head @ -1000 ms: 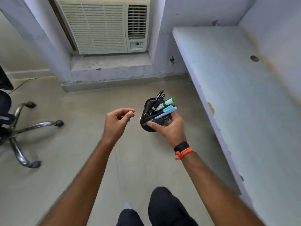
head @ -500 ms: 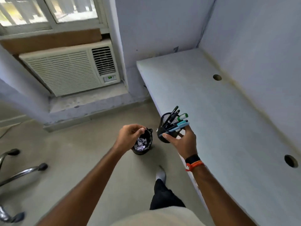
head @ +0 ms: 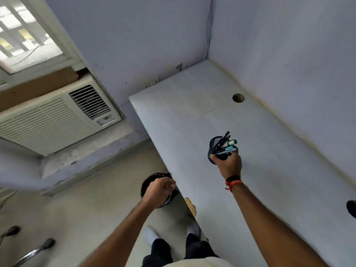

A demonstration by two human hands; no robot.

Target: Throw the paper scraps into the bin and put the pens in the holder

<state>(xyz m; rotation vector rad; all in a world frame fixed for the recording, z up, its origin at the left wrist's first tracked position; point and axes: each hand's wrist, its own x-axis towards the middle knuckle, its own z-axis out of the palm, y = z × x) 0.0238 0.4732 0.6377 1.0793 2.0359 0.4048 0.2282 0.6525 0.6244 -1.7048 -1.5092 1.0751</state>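
Where floor lay, holder (head: 215,149) over desk (head: 269,170).

A plain office room. A long bare desk (head: 240,180) with cable holes (head: 238,98) runs along the wall. A window air conditioner (head: 52,120) and a swivel chair base (head: 28,253) stand nearby.

Daylight from window (head: 25,35) far left, blown out; room evenly lit, soft. Faint shadows under desk (head: 269,170) edge. Motion blur throughout, wide-angle bending at edges, near forearms smeared.
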